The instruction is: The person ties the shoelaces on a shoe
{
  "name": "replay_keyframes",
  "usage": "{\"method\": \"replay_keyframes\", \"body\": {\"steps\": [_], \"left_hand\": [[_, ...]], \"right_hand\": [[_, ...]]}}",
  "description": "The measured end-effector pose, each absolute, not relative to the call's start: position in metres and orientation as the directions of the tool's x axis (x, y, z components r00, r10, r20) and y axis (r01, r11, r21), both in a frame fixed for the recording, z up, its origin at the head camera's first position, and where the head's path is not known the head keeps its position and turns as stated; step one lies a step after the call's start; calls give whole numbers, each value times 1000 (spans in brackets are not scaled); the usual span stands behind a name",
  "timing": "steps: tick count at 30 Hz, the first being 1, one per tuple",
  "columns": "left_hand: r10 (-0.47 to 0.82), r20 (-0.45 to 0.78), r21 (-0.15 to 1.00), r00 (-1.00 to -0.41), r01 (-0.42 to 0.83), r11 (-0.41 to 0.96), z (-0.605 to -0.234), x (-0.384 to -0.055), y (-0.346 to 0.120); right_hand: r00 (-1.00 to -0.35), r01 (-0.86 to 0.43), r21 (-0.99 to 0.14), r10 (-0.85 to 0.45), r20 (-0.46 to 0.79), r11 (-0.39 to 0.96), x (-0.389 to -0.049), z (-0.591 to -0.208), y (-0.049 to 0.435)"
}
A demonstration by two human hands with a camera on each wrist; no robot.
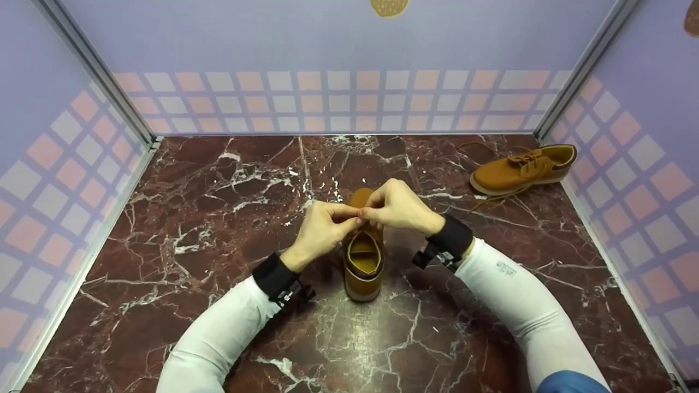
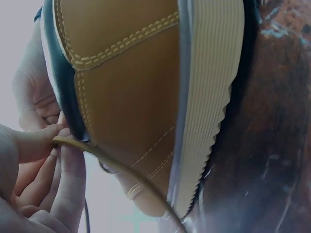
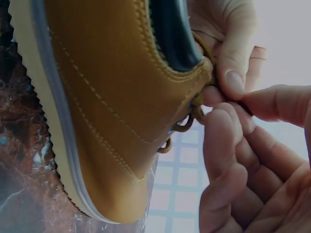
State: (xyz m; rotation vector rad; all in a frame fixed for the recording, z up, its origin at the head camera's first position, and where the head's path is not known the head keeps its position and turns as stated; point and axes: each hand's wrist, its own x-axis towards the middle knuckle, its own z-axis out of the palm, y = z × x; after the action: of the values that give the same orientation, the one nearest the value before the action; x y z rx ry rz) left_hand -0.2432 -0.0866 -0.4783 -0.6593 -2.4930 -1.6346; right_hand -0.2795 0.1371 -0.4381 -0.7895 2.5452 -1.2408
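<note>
A tan lace-up shoe (image 1: 363,288) stands upright on the marbled surface, toe pointing away from me and its opening towards me. Above its lacing, my left hand (image 1: 319,232) and right hand (image 1: 405,208) meet fingertip to fingertip. In the left wrist view a brown shoelace (image 2: 124,167) runs from the left thumb and fingers down past the shoe's side. My right thumb and index finger pinch a stretch of lace close to the left fingertips in the right wrist view. Lace loops (image 3: 183,125) show at the eyelets; the fingers hide the crossing of the laces.
A matching tan shoe (image 1: 521,169) sits at the back right, close to the right wall, its laces trailing over the dark red marbled surface (image 1: 180,305). Lilac panels with pink and white squares enclose the left, back and right sides.
</note>
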Motion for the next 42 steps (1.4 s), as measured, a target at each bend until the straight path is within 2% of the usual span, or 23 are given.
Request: {"method": "replay_keyframes", "body": {"steps": [5,11,15,23,27,37,42], "left_hand": [[340,364,752,-867,489,442,-467,-244,-91],[372,447,566,-814,579,587,-449,-246,-100],[397,386,452,-833,546,706,-444,-245,-108],[384,198,322,-902,430,844,-455,-245,-121],[343,189,250,-920,382,889,-463,-248,-128],[292,258,170,-921,341,925,-465,-247,-135],[295,294,198,-909,360,912,-459,-244,-136]], "right_hand": [[-832,-395,-782,-549,82,482,-281,-439,139],[-828,-408,-773,-554,89,485,-283,-439,138],[-831,-399,-777,-550,82,486,-283,-440,138],[-829,-408,-771,-552,90,488,-283,-440,139],[-831,-396,-776,-550,77,490,-282,-440,140],[-828,-403,-774,-555,81,488,-282,-440,140],[-826,-407,-775,-557,87,483,-282,-440,140]]}}
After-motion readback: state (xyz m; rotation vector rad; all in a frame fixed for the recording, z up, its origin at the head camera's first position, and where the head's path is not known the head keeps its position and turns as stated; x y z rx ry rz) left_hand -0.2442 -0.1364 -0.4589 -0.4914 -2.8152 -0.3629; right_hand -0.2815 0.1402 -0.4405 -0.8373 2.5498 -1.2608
